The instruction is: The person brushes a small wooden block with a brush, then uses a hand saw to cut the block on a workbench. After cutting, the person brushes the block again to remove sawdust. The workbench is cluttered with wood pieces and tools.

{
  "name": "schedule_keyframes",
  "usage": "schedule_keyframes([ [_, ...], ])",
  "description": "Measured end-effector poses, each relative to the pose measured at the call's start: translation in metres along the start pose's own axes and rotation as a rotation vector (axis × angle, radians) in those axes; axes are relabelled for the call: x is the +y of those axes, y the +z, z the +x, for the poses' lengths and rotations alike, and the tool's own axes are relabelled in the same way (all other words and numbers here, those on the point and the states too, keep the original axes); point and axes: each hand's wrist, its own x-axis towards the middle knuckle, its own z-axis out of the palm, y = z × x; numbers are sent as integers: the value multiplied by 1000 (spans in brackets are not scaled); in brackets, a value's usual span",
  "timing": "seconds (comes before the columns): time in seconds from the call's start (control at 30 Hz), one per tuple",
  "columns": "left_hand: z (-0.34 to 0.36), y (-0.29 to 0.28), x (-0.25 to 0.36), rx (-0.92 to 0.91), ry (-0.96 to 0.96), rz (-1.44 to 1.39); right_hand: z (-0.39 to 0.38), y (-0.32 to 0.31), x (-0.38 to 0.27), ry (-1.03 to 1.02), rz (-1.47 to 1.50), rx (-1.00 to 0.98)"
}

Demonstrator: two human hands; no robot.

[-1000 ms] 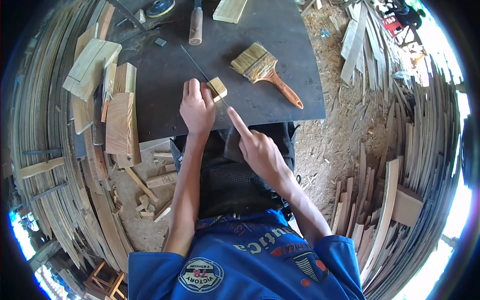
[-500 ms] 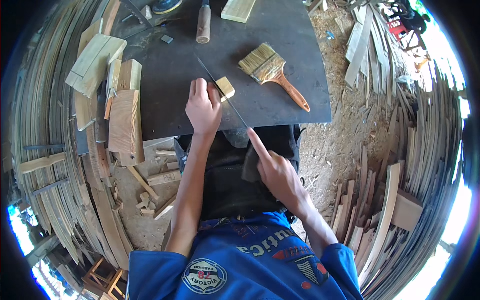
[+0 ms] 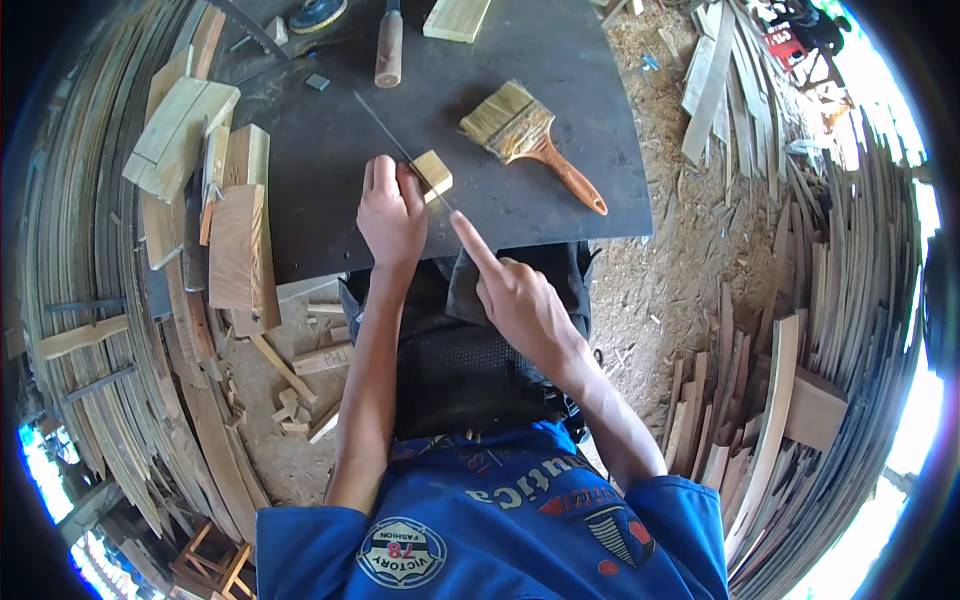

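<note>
My left hand [image 3: 392, 215] is closed at the table's near edge, its fingers holding a small pale wooden block [image 3: 434, 170] down on the dark tabletop. Across the block, close to my left fingers, lies the long thin blade of a saw [image 3: 381, 124], seen almost edge-on. My right hand [image 3: 528, 308] is wrapped round the saw's handle, just off the near edge, with its index finger stretched along toward the blade. The handle is mostly hidden by the hand.
A wide paintbrush [image 3: 560, 170] lies to the right on the dark table [image 3: 340, 200]. Farther back are a wooden-handled tool [image 3: 389, 60] and a flat board [image 3: 456, 18]. Wooden blocks [image 3: 238, 245] are stacked at left. Wood strips [image 3: 860, 250] line both sides; sawdust covers the floor.
My right hand has pushed the saw forward and left, sliding its blade farther past the block. The left hand stays on the block. The whole view has shifted slightly.
</note>
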Motion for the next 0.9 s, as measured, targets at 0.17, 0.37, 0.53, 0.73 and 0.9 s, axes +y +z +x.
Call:
schedule_keyframes([
  [0.17,0,-2,-5,35,48,36,-29,-20,1,55,-8,-142],
  [0.37,3,-2,-2,13,13,26,9,0,-3,27,-20,-27],
  [0.53,2,-3,-1,41,17,-14,-44,-23,0,97,24,-145],
  [0.73,1,-5,3,37,-20,-59,-55,-51,-14,150,48,-107],
  [0.9,0,-4,2,44,-23,-102,-50,-53,-21,151,4,-129],
])
